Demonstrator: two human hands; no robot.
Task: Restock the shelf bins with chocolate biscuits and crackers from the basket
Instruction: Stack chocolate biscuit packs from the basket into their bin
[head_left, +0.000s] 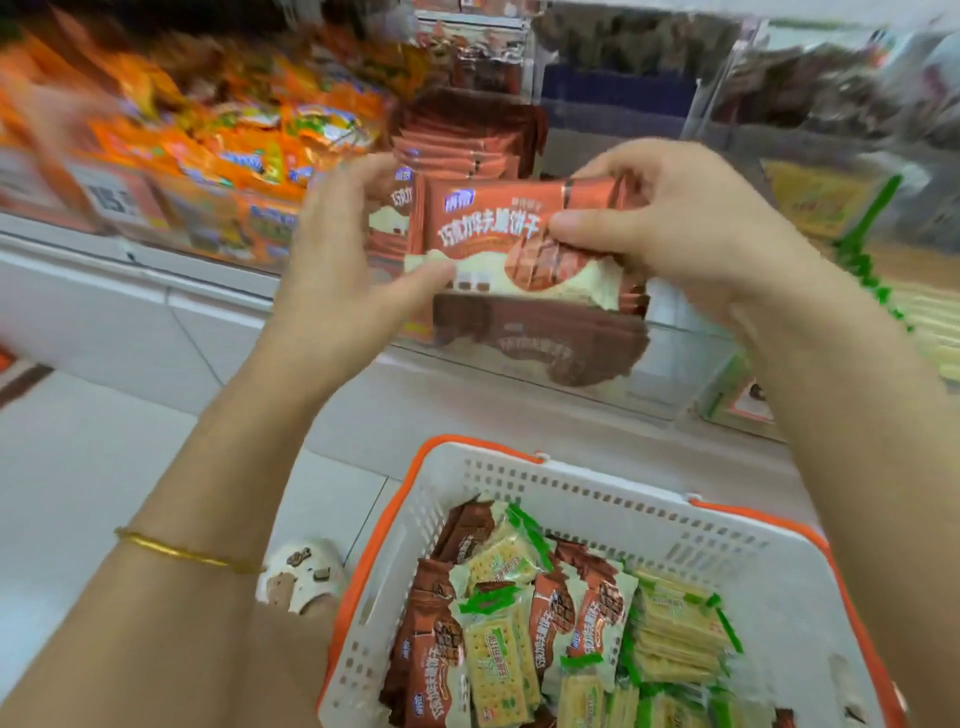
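Holding: left grip (337, 260) and right grip (675, 228) clasp one stack (488, 234) of chocolate biscuit packs between them, raised above the basket (623, 519).
Left grip: closed round the stack's left end, with the thumb on the lower front of the top pack and the fingers curled behind the edge.
Right grip: closed round the right end, with the thumb pressed on the front and the fingers hooked over the top edge.
Stack: held flat-faced toward the person and slightly tilted. It is just in front of the clear bin (691, 364) and level with its opening.
Bin: holds more of the same packs, a row (467, 140) standing at the back. I cannot tell whether the held stack touches the bin.
Basket: white with an orange rim, on the floor below the grips. It holds brown packs (431, 649) mixed with crackers (498, 660) in green-edged wrappers.
Left of bin: orange packs (234, 140), blurred.
Right of bin: green-edged packs (872, 270), blurred.
Wrist: a gold bracelet (182, 551) on the left arm.
Floor: a slipper (301, 577) beside the basket's left side.
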